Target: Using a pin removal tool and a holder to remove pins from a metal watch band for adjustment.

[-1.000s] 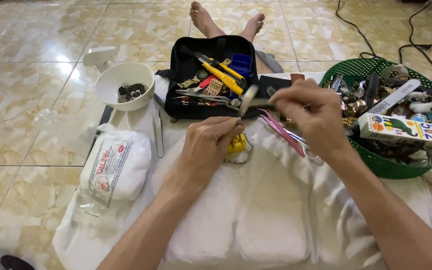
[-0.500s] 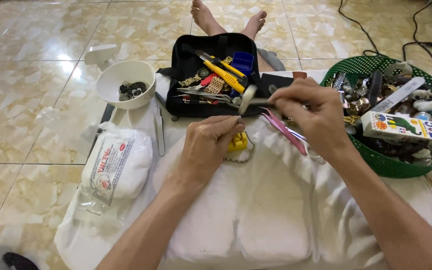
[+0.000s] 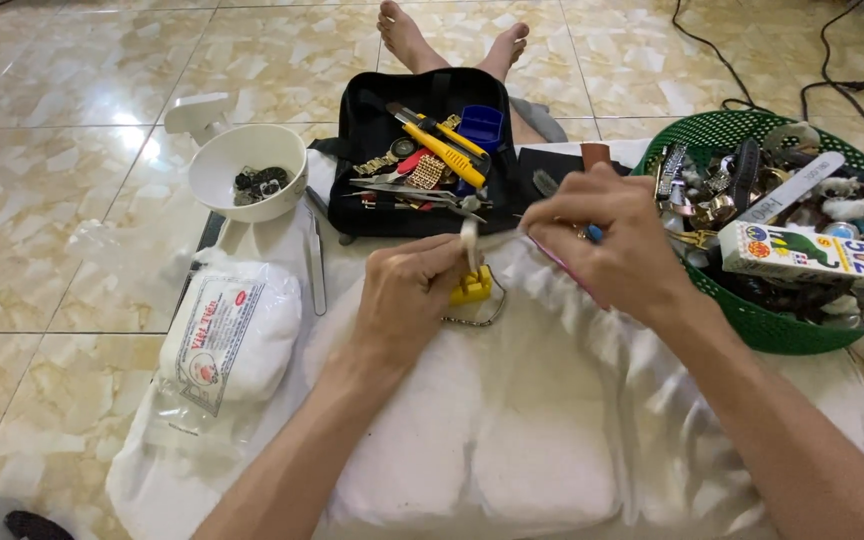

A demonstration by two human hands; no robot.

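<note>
- Work mid-way, by the look of it: left hand pinches a small yellow block on the white cloth, with a thin metal chain looping out just below it. The piece sits at frame centre, not yet set aside.
- Right hand closed around a slim tool, blue tip showing between the fingers; its working end is hidden, so what it does at the block cannot be told.
- Black pouch open at 12 o'clock of the hands, holding a yellow knife, pliers and small parts, many tools untouched.
- White bowl at 10 o'clock, dark small bits inside.
- Tweezers lie on the cloth between bowl and left hand.
- Packages: clear bag of white wadding at 9 o'clock, with a pale rectangular label printed in red.
- Green basket at 3 o'clock, crowded with metal oddments; on its rim a white carton with a green animal picture and blue print.
- White strip with dark print leans across the basket above the carton.
</note>
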